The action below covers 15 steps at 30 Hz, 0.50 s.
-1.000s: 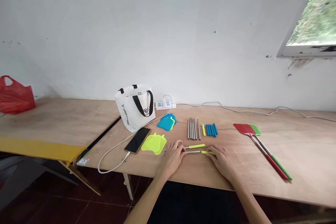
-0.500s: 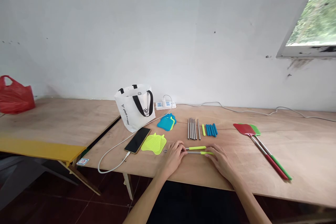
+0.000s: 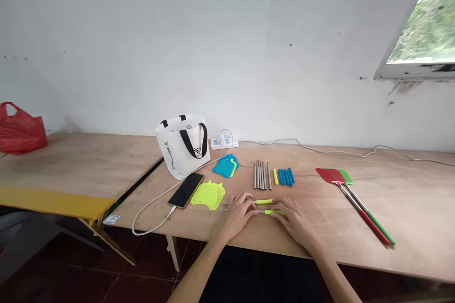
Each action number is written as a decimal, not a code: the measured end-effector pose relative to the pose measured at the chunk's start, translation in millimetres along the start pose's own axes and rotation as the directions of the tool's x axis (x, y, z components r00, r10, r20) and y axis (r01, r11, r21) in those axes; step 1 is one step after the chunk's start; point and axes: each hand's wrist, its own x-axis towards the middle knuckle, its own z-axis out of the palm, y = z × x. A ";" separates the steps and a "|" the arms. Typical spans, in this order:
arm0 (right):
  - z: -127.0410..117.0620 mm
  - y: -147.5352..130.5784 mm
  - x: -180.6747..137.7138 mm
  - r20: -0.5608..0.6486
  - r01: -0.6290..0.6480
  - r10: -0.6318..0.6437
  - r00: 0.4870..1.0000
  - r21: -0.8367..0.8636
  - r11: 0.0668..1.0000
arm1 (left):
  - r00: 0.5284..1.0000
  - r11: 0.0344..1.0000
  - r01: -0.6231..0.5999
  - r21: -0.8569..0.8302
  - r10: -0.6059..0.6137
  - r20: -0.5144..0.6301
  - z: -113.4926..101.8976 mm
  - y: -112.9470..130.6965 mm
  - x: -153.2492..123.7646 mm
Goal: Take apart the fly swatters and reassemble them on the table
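Note:
Two metal rods with yellow-green grip sleeves lie side by side near the table's front. My left hand (image 3: 241, 210) is closed over their metal ends, partly hiding them. My right hand (image 3: 293, 220) is closed on the near grip sleeve (image 3: 272, 212), its fingertips covering the right end. The far grip sleeve (image 3: 263, 201) reaches to the right fingers; whether they touch it I cannot tell. Left of my hands lie yellow-green fly swatter heads (image 3: 208, 195). Beyond are several bare metal rods (image 3: 260, 175), a loose yellow-green sleeve (image 3: 276, 176) and several blue sleeves (image 3: 286, 176).
Blue swatter heads (image 3: 224, 166) lie farther back. A phone (image 3: 186, 191) on a white cable lies at left, before a white tote bag (image 3: 181, 154). A power strip (image 3: 215, 143) sits by the wall. Red (image 3: 330, 174) and green (image 3: 378, 225) fly swatters rest at right.
My right hand has moved slightly left, closer to my left hand. Both yellow-green sleeves have shifted left, and the near rod sits a little closer to me.

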 end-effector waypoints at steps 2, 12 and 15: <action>2.3 -10.4 2.9 0.011 0.026 -0.025 1.000 -0.012 1.000 | 1.000 1.000 -0.012 -0.006 0.012 0.015 -1.8 1.7 0.1; 9.5 -18.5 6.6 -0.024 0.021 -0.024 0.999 -0.103 0.994 | 1.000 0.999 0.014 0.030 -0.014 0.000 -2.1 3.2 -0.7; 10.8 -16.3 5.9 -0.013 0.016 -0.017 1.000 -0.102 0.995 | 0.999 0.999 0.042 0.034 -0.041 -0.016 -2.3 4.5 -0.4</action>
